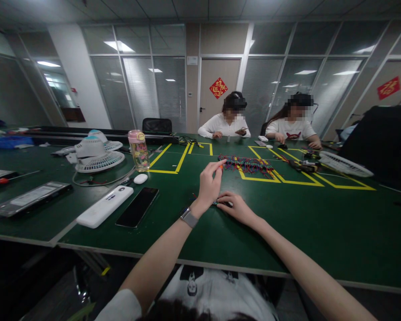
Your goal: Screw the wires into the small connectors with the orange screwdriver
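My left hand (209,186), with a watch (189,217) on its wrist, is raised just short of a row of small circuit boards (250,166) with red and blue wires. Its thumb and index finger come together at a tiny orange-red spot, too small to name. Low over the table, my right hand (238,207) pinches a small green circuit board (215,203) between thumb and fingers. That board is mostly covered by my hands, and thin dark and red wires (194,196) stick out left of my left wrist.
Left of my hands lie a black phone (137,207), a white power bank (105,206) and a white oval case (141,179). Beyond stand a pink-lidded bottle (138,150) and white fans (98,156). Two people (225,122) sit across the green table (287,232), near yellow tape outlines.
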`<move>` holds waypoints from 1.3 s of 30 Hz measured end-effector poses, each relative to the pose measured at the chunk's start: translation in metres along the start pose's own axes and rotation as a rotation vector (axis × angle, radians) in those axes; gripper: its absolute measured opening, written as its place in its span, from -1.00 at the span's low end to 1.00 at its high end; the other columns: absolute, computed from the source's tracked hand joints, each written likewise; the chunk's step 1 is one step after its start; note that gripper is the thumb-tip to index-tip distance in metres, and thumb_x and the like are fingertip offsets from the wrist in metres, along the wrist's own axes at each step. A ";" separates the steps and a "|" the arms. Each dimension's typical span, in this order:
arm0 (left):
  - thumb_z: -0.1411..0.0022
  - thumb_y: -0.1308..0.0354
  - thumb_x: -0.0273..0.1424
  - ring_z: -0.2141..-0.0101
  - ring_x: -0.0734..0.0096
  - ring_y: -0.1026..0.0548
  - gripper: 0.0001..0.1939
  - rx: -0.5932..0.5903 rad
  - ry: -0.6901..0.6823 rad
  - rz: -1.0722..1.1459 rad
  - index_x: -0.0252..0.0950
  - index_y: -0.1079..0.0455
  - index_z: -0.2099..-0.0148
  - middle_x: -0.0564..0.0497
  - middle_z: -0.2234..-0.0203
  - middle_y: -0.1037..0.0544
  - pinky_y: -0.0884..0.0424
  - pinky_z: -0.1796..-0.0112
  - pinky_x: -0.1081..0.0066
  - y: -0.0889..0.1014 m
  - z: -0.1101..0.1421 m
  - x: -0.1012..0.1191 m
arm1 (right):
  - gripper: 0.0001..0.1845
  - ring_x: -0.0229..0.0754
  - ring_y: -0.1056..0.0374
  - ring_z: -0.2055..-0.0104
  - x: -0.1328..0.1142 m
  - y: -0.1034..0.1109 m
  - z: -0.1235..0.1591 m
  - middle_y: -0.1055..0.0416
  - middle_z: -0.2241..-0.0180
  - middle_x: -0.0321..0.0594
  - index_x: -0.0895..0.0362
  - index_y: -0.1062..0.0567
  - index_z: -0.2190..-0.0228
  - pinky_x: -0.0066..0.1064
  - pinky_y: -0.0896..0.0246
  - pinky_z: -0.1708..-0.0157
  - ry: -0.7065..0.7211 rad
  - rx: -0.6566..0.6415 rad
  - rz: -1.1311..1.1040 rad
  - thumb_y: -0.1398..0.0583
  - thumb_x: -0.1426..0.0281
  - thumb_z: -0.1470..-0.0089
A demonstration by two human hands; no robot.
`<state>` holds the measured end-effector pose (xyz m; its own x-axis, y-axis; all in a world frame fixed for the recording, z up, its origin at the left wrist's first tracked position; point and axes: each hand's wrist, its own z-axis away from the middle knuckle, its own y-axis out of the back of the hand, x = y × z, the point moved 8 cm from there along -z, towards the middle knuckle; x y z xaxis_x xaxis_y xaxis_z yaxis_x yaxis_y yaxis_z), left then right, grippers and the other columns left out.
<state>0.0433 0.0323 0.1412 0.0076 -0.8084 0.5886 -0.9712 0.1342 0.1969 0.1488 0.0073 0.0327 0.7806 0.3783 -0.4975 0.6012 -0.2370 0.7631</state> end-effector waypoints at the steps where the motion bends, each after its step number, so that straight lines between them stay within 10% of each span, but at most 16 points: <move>1: -0.31 0.07 -0.50 0.18 0.41 -0.44 -0.70 0.000 -0.002 -0.009 -0.22 -0.43 0.03 -0.01 0.25 -0.48 -0.34 0.10 0.39 0.000 0.000 0.000 | -0.81 -0.12 -0.41 0.18 0.000 0.000 0.000 -0.47 0.21 -0.13 0.09 -0.60 0.28 -0.29 -0.30 0.11 0.001 -0.001 -0.001 -0.19 0.34 -0.09; 6: -0.17 -0.18 -0.37 0.22 0.37 -0.41 -0.81 0.098 0.008 -0.158 -0.20 -0.50 0.14 0.00 0.31 -0.39 -0.34 0.11 0.37 0.007 0.001 0.000 | -0.81 -0.12 -0.40 0.17 -0.001 0.000 0.000 -0.47 0.21 -0.13 0.10 -0.60 0.28 -0.29 -0.29 0.10 -0.005 -0.001 -0.003 -0.19 0.35 -0.09; 23: -0.32 0.10 -0.49 0.11 0.38 -0.41 -0.69 0.052 -0.041 -0.051 -0.24 -0.43 0.02 -0.05 0.18 -0.46 -0.33 0.05 0.36 0.004 0.001 0.003 | -0.81 -0.11 -0.40 0.17 0.002 -0.001 0.000 -0.47 0.21 -0.12 0.11 -0.59 0.28 -0.28 -0.29 0.10 0.000 0.007 -0.004 -0.19 0.35 -0.09; 39: -0.19 -0.16 -0.42 0.30 0.45 -0.41 -0.88 0.106 -0.022 -0.090 -0.27 -0.50 0.23 0.01 0.35 -0.39 -0.35 0.19 0.44 0.008 0.001 0.006 | -0.81 -0.13 -0.40 0.17 0.002 -0.001 0.000 -0.47 0.21 -0.13 0.10 -0.59 0.28 -0.30 -0.29 0.10 0.001 -0.002 -0.012 -0.19 0.35 -0.09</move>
<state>0.0351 0.0286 0.1456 0.0915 -0.8272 0.5544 -0.9866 0.0003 0.1632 0.1497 0.0085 0.0305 0.7731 0.3823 -0.5061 0.6102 -0.2305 0.7580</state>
